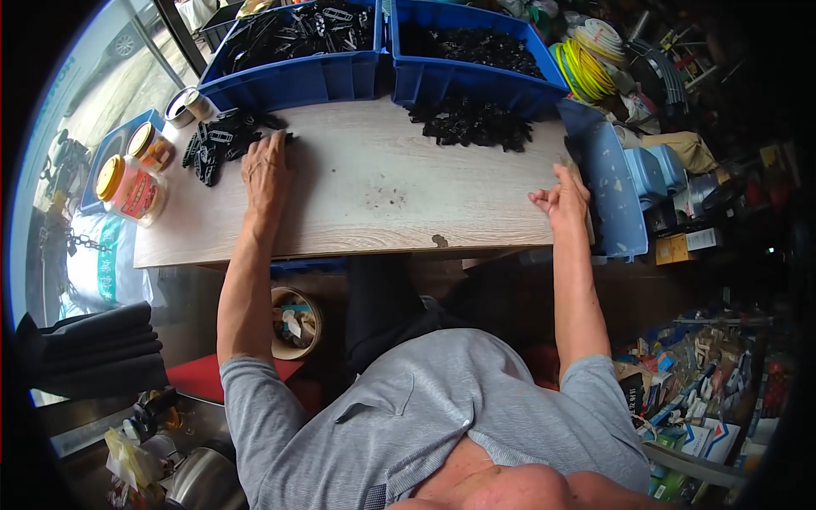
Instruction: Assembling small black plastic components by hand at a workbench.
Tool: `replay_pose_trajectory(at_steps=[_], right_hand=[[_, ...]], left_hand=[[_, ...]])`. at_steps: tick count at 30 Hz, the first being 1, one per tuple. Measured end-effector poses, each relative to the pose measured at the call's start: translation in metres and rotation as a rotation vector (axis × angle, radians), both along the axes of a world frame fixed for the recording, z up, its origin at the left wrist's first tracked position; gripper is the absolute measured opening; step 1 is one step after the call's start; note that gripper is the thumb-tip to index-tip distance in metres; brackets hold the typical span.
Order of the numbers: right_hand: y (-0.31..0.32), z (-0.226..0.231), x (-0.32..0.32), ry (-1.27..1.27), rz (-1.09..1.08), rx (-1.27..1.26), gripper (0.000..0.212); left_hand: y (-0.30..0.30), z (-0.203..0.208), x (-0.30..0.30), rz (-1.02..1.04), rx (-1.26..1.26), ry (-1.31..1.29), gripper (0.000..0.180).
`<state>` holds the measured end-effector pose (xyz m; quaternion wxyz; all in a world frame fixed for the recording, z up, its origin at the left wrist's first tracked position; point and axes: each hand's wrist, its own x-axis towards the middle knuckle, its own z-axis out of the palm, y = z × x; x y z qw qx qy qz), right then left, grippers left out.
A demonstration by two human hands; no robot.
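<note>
While both forearms reach up from the lower edge across the pale wooden bench [374,195], the nearer of the two is the right hand [563,200], at the bench's right edge. It is loosely curled, with one finger raised, and grips nothing — it is just beside the light blue tray [608,183] that leans off that edge.

Further up and to the left, the left hand [265,170] lies flat, palm down, fingers spread and empty, its fingertips touching the near side of a small heap of black plastic clips [219,143]. These pieces look light and stiff, with thin frames and open slots, so they are likely to snag on one another and come up in clumps. A pinch on one piece's outer frame at the heap's loose edge looks the surest hold; they seem too hard to crush, though they may skid on the smooth wood.

Left of that heap stand two jars with yellow lids [132,183] and a small tin [180,108]. A second, denser pile of black parts [472,123] lies well apart, at the far right of the bench.

Beyond both piles, two deep blue bins [340,76] stand side by side against the far edge — each holding more black parts. Coils of yellow cable [586,68] lie past the right bin.
</note>
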<state>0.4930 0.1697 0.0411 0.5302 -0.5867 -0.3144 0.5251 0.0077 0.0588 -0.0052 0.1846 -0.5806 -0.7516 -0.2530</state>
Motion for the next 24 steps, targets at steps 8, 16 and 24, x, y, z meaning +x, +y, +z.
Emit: replay_pose_trajectory(at_steps=[8,16,24], right_hand=[[0.027,0.003,-0.029,-0.257,0.136,-0.104,0.022],[0.046,0.004,-0.047,-0.62,0.268,-0.118,0.027],[0.05,-0.002,-0.044,-0.656,0.332,-0.071,0.024]], left_hand=[[-0.01,0.007,0.035,-0.175,0.002,0.019,0.032],[-0.008,0.004,0.035,-0.159,-0.02,0.01,0.033],[-0.008,0.004,0.033,-0.157,-0.016,-0.008,0.032]])
